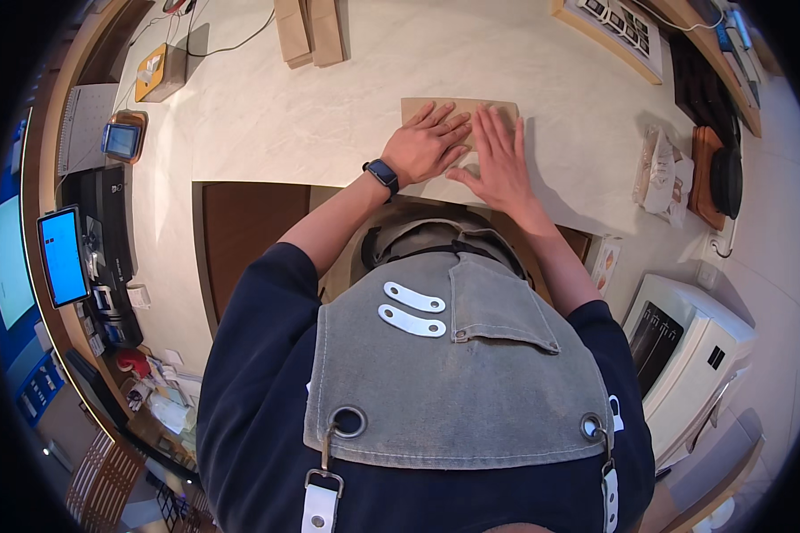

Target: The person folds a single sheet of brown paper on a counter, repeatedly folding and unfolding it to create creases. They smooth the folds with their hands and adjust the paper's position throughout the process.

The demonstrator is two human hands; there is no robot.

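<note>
Both palms lie flat, fingers pointing away from me, on a brown kraft paper piece (463,104) near the front edge of the pale countertop (293,133). My left hand (427,143), with a dark smartwatch (381,174) on its wrist, covers the paper's left part. On its right part rests my right hand (497,160), thumb pointing toward the left hand. The hands nearly touch and hide much of the paper; whether it is a folded bag or a sheet I cannot tell. Farther back on the counter lie brown paper bags (310,33), folded flat in two narrow stacks.
A tissue box (162,73) and a small blue-screened device (121,140) stand at the left, with a tablet (65,256) nearer. To the right are a clear plastic bag (661,174), a wooden tray (707,176) and a white appliance (693,346). A framed display (613,36) is at back right.
</note>
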